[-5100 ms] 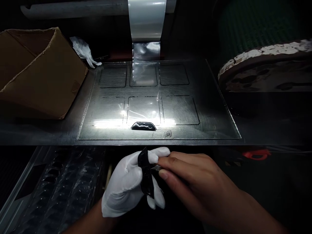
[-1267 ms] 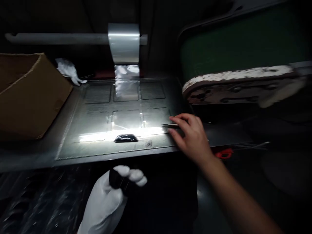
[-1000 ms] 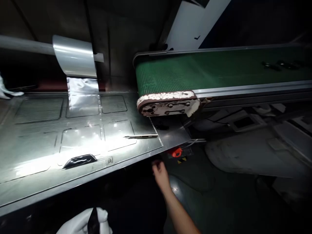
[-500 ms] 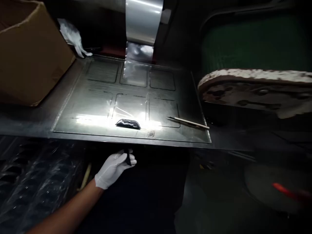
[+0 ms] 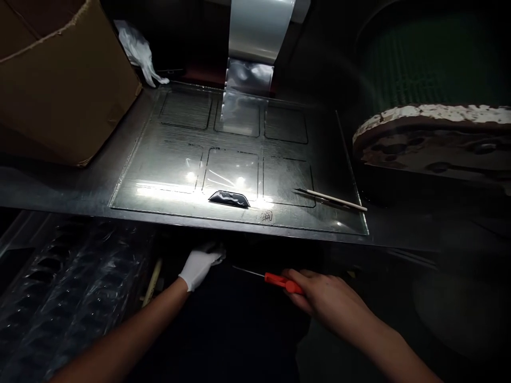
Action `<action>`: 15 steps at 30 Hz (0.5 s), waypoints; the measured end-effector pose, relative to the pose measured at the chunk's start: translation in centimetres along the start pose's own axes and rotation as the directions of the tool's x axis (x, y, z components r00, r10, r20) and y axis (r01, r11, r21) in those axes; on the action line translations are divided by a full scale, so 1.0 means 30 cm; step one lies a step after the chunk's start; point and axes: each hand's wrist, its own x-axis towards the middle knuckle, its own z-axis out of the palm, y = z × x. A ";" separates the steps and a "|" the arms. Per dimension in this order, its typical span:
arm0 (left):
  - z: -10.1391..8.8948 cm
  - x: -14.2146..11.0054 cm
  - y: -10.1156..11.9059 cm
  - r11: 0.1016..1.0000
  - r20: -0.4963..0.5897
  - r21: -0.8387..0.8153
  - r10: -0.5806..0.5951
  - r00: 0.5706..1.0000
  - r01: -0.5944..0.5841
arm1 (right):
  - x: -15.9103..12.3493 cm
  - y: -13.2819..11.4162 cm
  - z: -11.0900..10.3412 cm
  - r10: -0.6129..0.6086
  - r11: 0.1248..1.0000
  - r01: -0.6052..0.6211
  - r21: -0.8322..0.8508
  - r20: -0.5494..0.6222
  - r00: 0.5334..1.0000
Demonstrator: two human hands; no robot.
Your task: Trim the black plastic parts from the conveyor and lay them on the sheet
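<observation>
My left hand (image 5: 204,264), in a white glove, is below the table's front edge, its fingers closed around a small black piece that hardly shows against the dark. To its right, my bare right hand (image 5: 321,295) grips a red utility knife (image 5: 281,282). The thin blade points left toward the gloved fingers, with a gap between. Above both hands, a black trapezoid-shaped piece (image 5: 229,199) with a shiny surface lies near the front of a clear sheet (image 5: 179,208). A thin pale brush (image 5: 335,199) with a dark tip rests on the sheet's right side.
A cardboard box (image 5: 64,101) stands at the left, with a crumpled white glove (image 5: 138,50) beside it. A strip of clear film (image 5: 255,32) hangs onto the sheet. Clear plastic trays (image 5: 75,292) sit lower left. A green machine part (image 5: 435,69) overhangs the right.
My right hand has come in from the right, bringing the red utility knife close to my left hand. The gloved hand has turned, hiding the black piece. The view has shifted slightly.
</observation>
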 end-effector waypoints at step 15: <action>0.010 -0.107 0.198 0.999 0.120 -0.022 -0.038 0.992 0.041 | -0.172 0.186 -0.067 0.222 0.732 -0.002 0.682 -0.235 0.946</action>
